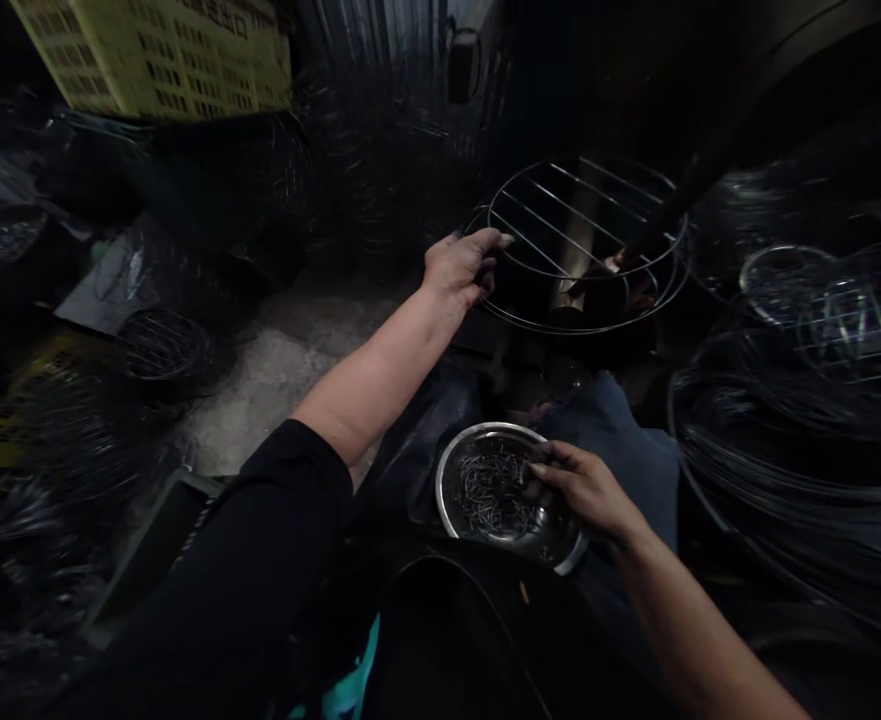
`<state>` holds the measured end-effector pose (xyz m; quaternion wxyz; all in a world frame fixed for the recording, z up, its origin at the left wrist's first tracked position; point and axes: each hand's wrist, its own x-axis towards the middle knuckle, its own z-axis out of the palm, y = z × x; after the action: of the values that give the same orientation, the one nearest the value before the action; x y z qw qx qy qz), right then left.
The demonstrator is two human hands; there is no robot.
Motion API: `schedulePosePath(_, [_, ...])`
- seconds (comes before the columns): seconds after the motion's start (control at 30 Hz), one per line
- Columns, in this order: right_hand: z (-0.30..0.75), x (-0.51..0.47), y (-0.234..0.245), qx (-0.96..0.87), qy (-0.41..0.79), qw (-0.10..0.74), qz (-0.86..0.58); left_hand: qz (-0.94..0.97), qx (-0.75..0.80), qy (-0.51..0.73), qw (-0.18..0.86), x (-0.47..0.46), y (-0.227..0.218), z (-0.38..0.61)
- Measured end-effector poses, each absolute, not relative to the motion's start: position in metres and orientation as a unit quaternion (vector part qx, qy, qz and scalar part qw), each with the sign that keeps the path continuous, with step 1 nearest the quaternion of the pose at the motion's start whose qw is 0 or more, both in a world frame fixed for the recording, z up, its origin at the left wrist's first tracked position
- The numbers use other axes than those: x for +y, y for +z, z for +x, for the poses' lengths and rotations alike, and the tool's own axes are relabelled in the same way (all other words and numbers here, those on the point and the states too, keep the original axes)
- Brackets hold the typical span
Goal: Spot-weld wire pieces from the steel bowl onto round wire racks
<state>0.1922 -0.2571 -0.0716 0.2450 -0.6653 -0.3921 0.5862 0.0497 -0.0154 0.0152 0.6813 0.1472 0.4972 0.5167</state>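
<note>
Beyond a steel bowl point(447, 470) of small wire pieces point(492, 490), a person's left hand point(459, 268) rests half-curled against a round wire rack point(560, 163). The right hand point(582, 490) sits at the bowl's rim, its fingers point(552, 470) slightly bent over the pieces; whether they hold one cannot be told. Stacked wire racks point(792, 440) crowd the bowl's right.

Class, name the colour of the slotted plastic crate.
Pale yellow, with dark lettering: the crate shows best in the head view.
</note>
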Motion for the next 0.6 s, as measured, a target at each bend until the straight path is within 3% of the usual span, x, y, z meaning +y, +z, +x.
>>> schedulePosePath(0.07, [0.204,-0.266,-0.060,-0.345,0.587,0.304,-0.666,0.193,0.499,0.498,0.682,-0.021,0.016,0.050])
schedulePosePath(0.23, [0.226,-0.300,-0.038,-0.428,0.374,0.325,-0.756,0.176,0.486,0.493,0.699,-0.026,0.015,0.051])
schedulePosePath(0.4, [0.228,-0.318,-0.043,-0.387,0.425,0.307,-0.759,0.173,0.482,0.495,0.702,-0.027,0.010,0.057])
schedulePosePath(0.5, [0.234,-0.298,-0.035,-0.346,0.381,0.373,-0.772,0.216,0.487,0.498,0.684,-0.031,0.007,0.059])
schedulePosePath(0.6, [0.233,-0.256,-0.016,-0.338,0.322,0.491,-0.736,0.237,0.482,0.512,0.671,-0.035,0.006,0.059])
